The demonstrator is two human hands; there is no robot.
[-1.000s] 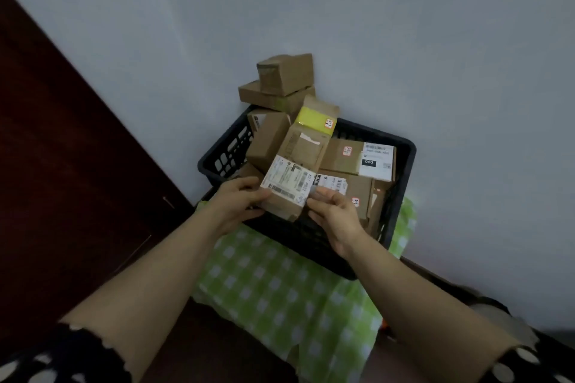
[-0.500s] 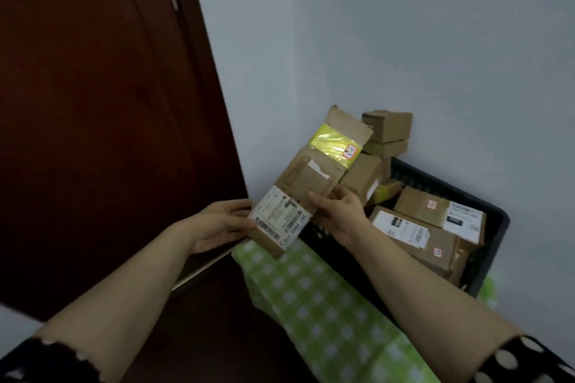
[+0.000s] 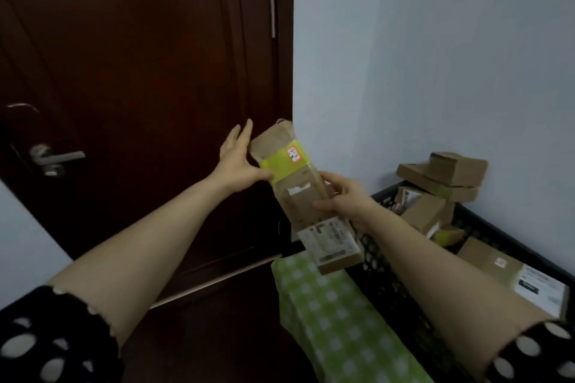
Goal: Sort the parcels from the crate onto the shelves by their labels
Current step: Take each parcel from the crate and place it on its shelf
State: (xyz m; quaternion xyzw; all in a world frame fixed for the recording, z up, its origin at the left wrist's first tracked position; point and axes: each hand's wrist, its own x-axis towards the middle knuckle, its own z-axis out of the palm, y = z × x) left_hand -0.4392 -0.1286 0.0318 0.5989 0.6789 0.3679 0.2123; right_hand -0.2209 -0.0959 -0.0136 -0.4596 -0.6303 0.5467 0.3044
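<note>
I hold a long brown cardboard parcel [image 3: 303, 196] upright in the air, in front of the door's edge. It has a yellow tape band, a small orange-edged label near its top and a white shipping label at its lower end. My right hand [image 3: 342, 197] grips its right side at the middle. My left hand [image 3: 238, 157] rests against its upper left side, thumb on the yellow tape, fingers spread. The black plastic crate [image 3: 485, 228] stands at the right, with several brown parcels [image 3: 441, 174] stacked in it.
A dark wooden door [image 3: 140, 87] with a metal handle [image 3: 54, 158] fills the left. A pale wall [image 3: 435, 56] is behind the crate. The crate sits on a green checked cloth [image 3: 336, 317]. No shelves are in view.
The parcel has been lifted out of the crate and swung left and upright. My view turned left toward the door. My left hand moved from the parcel's lower end to its upper side.
</note>
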